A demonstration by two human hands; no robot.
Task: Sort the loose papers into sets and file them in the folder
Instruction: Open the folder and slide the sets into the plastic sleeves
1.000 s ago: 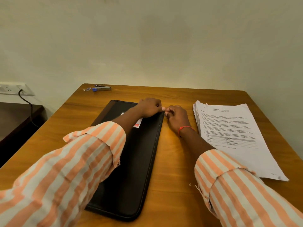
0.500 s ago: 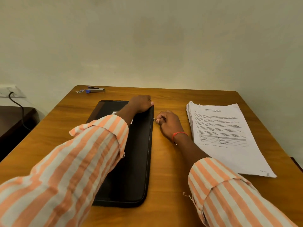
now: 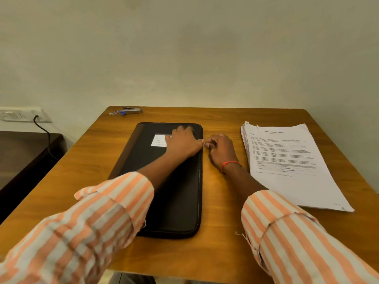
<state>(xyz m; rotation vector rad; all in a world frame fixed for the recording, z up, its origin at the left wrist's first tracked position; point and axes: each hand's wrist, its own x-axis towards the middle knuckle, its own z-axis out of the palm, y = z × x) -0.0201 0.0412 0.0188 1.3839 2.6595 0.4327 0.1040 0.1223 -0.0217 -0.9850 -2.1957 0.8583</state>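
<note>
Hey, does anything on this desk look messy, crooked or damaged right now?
Only the stack of white printed papers: its sheets fan unevenly along the left edge. The black zip folder lies flat under the left hand; the right hand pinches its zip pull.

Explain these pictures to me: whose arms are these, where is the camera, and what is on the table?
No machine here: a person in striped sleeves works bare-handed, filmed by a wide-angle camera worn on the head, looking forward and down. It is the only view. On the wooden table lie a closed black folder, a stack of printed papers to its right, and a stapler at the far edge. The left hand rests on the folder; the right hand pinches a small metal zip pull at the folder's right edge.
</note>
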